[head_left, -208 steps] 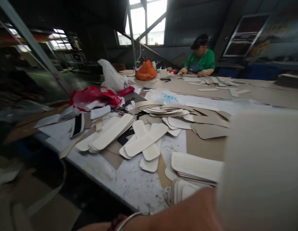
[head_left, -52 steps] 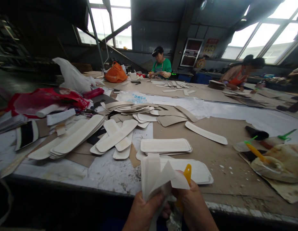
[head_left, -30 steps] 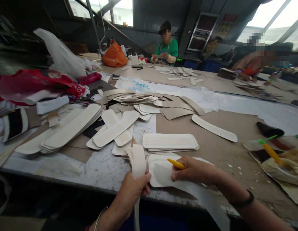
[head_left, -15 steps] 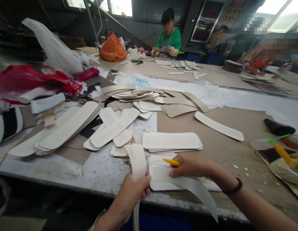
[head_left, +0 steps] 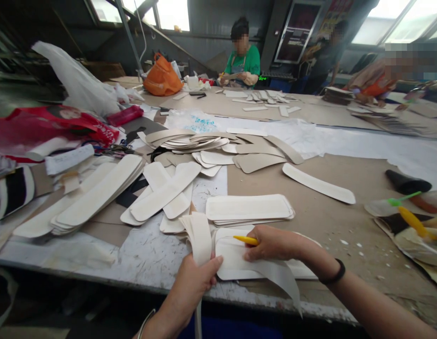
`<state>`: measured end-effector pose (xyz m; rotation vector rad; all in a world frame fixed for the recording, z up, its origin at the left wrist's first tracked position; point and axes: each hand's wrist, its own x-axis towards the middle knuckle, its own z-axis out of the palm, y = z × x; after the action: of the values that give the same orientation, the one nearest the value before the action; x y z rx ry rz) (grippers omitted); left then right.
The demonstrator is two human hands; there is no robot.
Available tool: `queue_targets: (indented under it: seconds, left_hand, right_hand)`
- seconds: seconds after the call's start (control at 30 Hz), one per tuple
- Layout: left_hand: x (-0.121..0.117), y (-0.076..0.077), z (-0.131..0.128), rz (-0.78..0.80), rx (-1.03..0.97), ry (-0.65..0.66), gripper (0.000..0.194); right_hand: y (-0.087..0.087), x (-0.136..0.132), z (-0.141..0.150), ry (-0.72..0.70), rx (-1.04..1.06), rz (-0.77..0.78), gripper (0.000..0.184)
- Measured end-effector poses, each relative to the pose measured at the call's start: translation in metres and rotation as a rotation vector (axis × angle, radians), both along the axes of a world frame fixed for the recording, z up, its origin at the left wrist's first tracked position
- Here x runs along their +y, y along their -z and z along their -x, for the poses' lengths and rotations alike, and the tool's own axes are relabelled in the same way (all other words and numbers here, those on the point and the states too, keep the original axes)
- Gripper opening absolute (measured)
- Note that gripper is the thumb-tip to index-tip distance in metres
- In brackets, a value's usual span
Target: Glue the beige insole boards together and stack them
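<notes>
My left hand (head_left: 194,282) is closed round a fanned bundle of white strips (head_left: 201,233), whose lower ends hang below the table edge. Its thumb reaches the near-left corner of a white rounded panel (head_left: 229,267). Over that panel, my right hand (head_left: 273,242) grips a slim yellow pointed tool (head_left: 245,240), tip to the left; the rest of it is hidden in the palm. From beneath the right hand a thin whitish strip (head_left: 283,281) curves across the panel and droops over the table's front edge. Just beyond lies a stack of similar panels (head_left: 250,207).
Long white pieces (head_left: 98,193) are piled at left, and beige and white pieces (head_left: 193,141) further back. A red bag (head_left: 59,125) lies far left. At right are a black cone-shaped object (head_left: 409,181) and a yellow handle (head_left: 412,221). Co-workers sit across the table.
The view has shifted slightly. Both hands keep their grips, and the drooping end of the thin strip has drawn in a little to the left. A person now shows in the right background.
</notes>
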<state>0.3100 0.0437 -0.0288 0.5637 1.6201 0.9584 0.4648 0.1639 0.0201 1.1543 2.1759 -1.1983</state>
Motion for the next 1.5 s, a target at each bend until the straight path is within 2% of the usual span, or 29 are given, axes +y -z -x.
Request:
queue_targets:
  seconds: [0.23, 0.33, 0.47, 0.53, 0.63, 0.7, 0.77, 0.9, 1.0, 1.33, 1.5]
  left_hand:
    - [0.006, 0.017, -0.002, 0.026, 0.085, -0.012, 0.033]
    - [0.006, 0.02, -0.001, 0.021, 0.125, -0.004, 0.033]
    - [0.003, 0.017, -0.001, 0.019, 0.138, 0.004, 0.038]
    - [0.002, 0.015, -0.001, 0.023, 0.133, 0.003, 0.039]
    - [0.0, 0.014, -0.001, 0.002, 0.149, 0.009, 0.038]
    - [-0.001, 0.014, 0.0, -0.004, 0.168, 0.017, 0.037]
    - [-0.002, 0.015, 0.0, 0.022, 0.174, 0.026, 0.038]
    - [-0.003, 0.013, -0.001, 0.01, 0.201, 0.042, 0.037]
    - [-0.004, 0.011, -0.002, -0.014, 0.229, 0.045, 0.037]
    - [-0.003, 0.002, -0.004, 0.028, 0.268, 0.075, 0.034]
    - [-0.003, 0.002, -0.004, 0.047, 0.276, 0.079, 0.036]
  right_hand:
    - [0.001, -0.001, 0.005, -0.033, -0.004, -0.07, 0.021]
    - [-0.002, -0.005, 0.002, -0.028, 0.003, -0.085, 0.024]
    - [-0.008, -0.016, -0.034, -0.011, 0.029, -0.134, 0.017]
    - [-0.01, -0.023, -0.066, 0.085, 0.048, -0.191, 0.013]
    - [-0.008, -0.034, -0.113, 0.302, 0.13, -0.282, 0.021]
    - [-0.002, -0.039, -0.134, 0.432, 0.152, -0.366, 0.026]
    - [0.006, -0.042, -0.142, 0.521, 0.105, -0.446, 0.027]
    - [0.022, -0.043, -0.137, 0.554, -0.05, -0.546, 0.022]
    - [0.028, -0.042, -0.131, 0.554, -0.102, -0.57, 0.02]
    - [0.033, -0.039, -0.129, 0.515, -0.193, -0.575, 0.018]
    - [0.032, -0.045, -0.126, 0.537, -0.296, -0.637, 0.017]
